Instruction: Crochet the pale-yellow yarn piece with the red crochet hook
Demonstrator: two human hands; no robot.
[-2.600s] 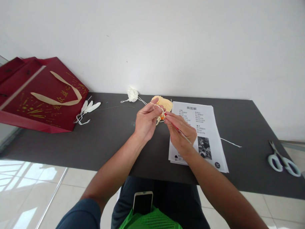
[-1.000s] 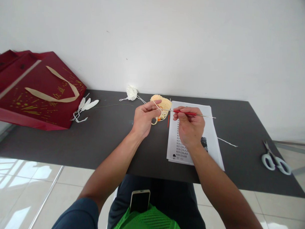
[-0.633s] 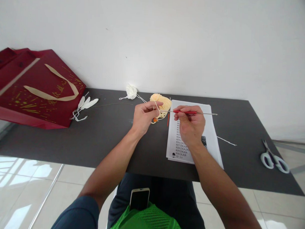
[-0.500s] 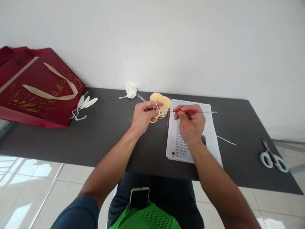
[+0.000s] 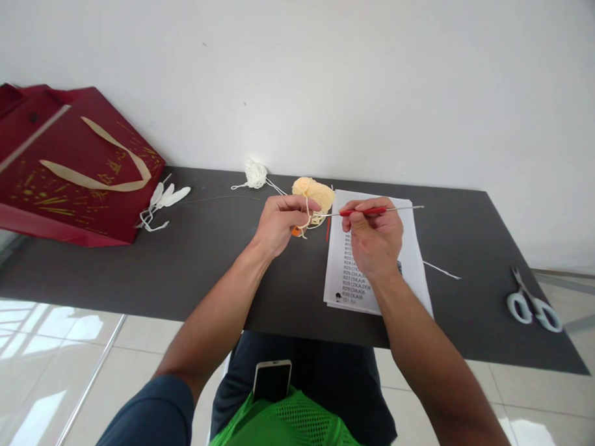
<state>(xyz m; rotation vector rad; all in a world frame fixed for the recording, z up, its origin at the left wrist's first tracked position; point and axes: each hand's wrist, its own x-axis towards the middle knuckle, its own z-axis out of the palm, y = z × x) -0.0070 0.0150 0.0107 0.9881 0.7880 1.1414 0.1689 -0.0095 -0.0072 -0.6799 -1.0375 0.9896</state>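
Observation:
A crochet hook (image 5: 363, 212) with a red grip and metal ends is pinched in my right hand (image 5: 375, 242), its left end reaching toward the other hand. My left hand (image 5: 282, 224) is closed on a strand of pale yellow yarn (image 5: 307, 207) that loops over its index finger. Just behind the fingers lies a yellow ball of yarn (image 5: 318, 190). Something small and orange (image 5: 296, 231) shows under the left fingertips; I cannot make out what it is. Printed sheets (image 5: 351, 301) with rows of text lie beneath my right hand.
On the dark table (image 5: 212, 272) are a white yarn bundle (image 5: 255, 175), white crocheted pieces (image 5: 171, 196) and scissors (image 5: 533, 306) at the right. A red gift bag (image 5: 84, 170) leans at the left. A phone (image 5: 272, 381) rests on my lap.
The crochet hook has tilted, its right end now higher. My right hand has turned slightly with it, while the left keeps its place with the yarn.

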